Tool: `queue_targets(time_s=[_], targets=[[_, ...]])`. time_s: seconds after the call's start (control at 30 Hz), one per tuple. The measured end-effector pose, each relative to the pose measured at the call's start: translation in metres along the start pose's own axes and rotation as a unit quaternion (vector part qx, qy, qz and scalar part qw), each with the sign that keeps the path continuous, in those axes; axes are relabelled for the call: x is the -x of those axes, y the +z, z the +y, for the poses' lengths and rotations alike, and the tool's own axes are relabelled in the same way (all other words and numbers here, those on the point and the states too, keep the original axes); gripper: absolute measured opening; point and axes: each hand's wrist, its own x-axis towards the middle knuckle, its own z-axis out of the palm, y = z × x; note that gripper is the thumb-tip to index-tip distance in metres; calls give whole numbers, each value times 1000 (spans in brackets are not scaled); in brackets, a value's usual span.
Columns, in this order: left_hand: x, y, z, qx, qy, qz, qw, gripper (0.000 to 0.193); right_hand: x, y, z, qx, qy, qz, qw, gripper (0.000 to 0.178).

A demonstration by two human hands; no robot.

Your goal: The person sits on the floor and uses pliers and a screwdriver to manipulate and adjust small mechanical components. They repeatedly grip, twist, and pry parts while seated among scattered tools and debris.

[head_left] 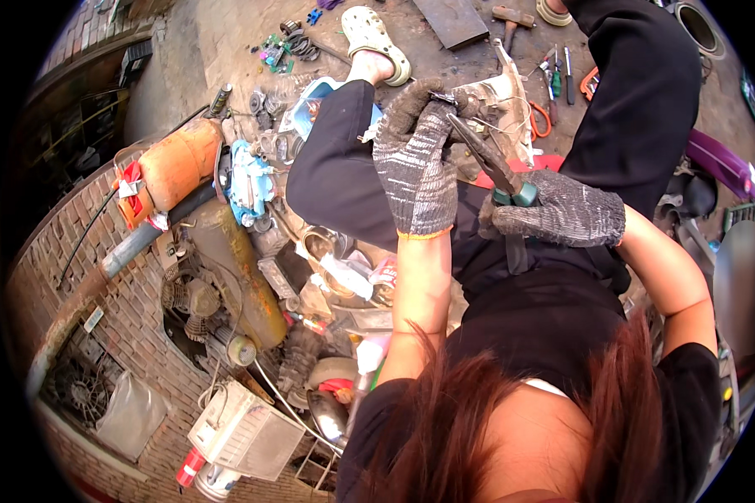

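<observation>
My left hand (418, 168), in a grey knitted work glove, is raised over my lap. Its fingers are closed around a small dark piece with a shiny metal end (443, 98), mostly hidden by the glove. My right hand (566, 208), gloved alike, grips a pair of pliers (488, 157) with worn brown jaws and dark green handles. The jaws point up and left, their tips close to the small piece; whether they touch it I cannot tell. Just beyond my hands lies a broken off-white plastic housing (512, 105) with thin wires.
A hammer (512, 17), screwdrivers (556, 77) and orange-handled scissors (540, 121) lie on the ground ahead. A dark metal plate (450, 21) is farther off. Leftward are a blue container (313, 99), scrap parts, an orange tank (179, 163) and a rusty yellowish cylinder (235, 268). A purple piece (721, 163) lies right.
</observation>
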Motion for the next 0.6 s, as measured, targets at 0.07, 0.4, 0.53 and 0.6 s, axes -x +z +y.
queue_targets(time_s=[0.07,0.4,0.53,0.6], targets=[[1,-1,0,3,2,-13,1000,18,0,1,7,-70,-7,-52,996,35],[-1,0,-2,-35,59,-37,997,16,5,3,6,-280,37,-117,952,40],[-2,-3,-7,-69,110,-15,991,17,6,4,6,-301,32,-143,942,41],[-1,0,-1,-85,88,-9,992,18,7,6,4,-313,26,-131,940,39]])
